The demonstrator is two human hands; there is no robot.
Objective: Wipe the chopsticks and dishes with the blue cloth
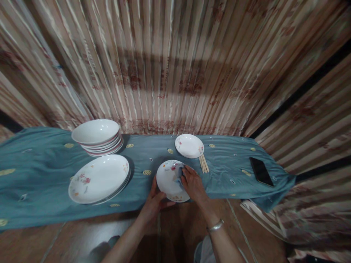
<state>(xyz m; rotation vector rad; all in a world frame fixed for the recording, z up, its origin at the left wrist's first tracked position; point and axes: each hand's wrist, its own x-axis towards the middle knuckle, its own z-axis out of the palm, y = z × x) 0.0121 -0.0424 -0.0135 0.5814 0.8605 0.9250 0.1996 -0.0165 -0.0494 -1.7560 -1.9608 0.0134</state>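
A round white plate [170,182] with a flower pattern is held at the front edge of the table. My left hand [156,201] grips its lower left rim, thumb on top and fingers underneath. My right hand [192,182] lies over the plate's right side, its fingers closed on a bluish-grey cloth [178,179] pressed against the plate's face. Most of the cloth is hidden under the fingers. Just behind my right hand, a small stack of white flowered plates [189,145] rests beside several light wooden chopsticks [203,164].
To the left stand a stack of white bowls [95,132] and a stack of oval plates [100,179]. A black phone [260,171] lies at the right. The table has a blue-green cloth cover [148,146], with a pleated curtain [153,73] behind it.
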